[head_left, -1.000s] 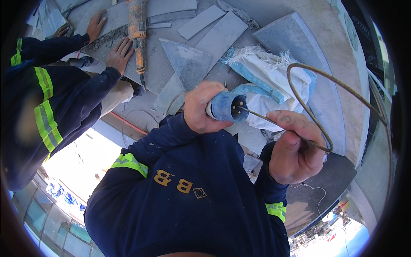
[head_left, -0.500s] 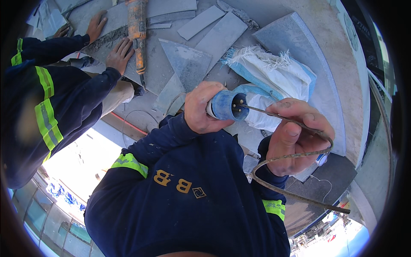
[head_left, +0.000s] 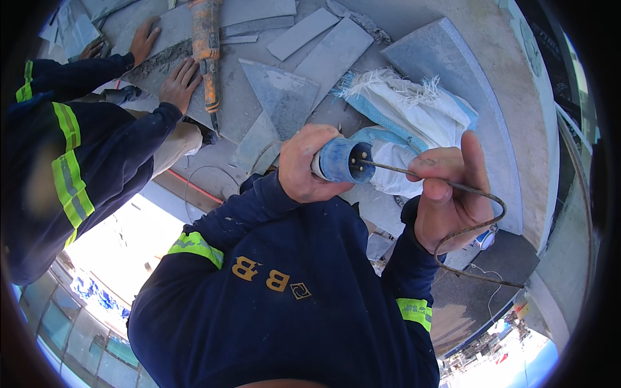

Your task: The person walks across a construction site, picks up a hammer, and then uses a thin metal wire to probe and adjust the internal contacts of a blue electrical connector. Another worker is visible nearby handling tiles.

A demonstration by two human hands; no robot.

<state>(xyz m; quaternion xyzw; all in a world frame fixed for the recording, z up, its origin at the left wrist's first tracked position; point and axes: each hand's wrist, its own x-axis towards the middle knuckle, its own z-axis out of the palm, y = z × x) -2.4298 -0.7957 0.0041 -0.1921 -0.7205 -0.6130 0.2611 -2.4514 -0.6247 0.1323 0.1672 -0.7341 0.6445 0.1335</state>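
Note:
My left hand [head_left: 304, 161] is wrapped round a blue and white round industrial power plug [head_left: 341, 160], its open end facing right with metal pins inside. My right hand [head_left: 456, 194] pinches a bent, rusty-looking wire [head_left: 475, 191] between thumb and fingers. The wire's straight end reaches into the plug's open face among the pins; whether it touches one I cannot tell. From my fingers the wire loops round, and its other end sticks out to the lower right.
A white and blue woven sack [head_left: 414, 110] lies just beyond the plug. Flat grey stone slabs [head_left: 281, 90] are scattered behind, beside an orange breaker hammer [head_left: 206, 45]. At left, a co-worker's hand [head_left: 180, 84] rests near the hammer. A red hose [head_left: 194, 186] runs behind my left arm.
My right hand has shifted its grip, with the index finger now raised. The wire has turned, so its looped tail swings upward. My left hand and the plug hold nearly still.

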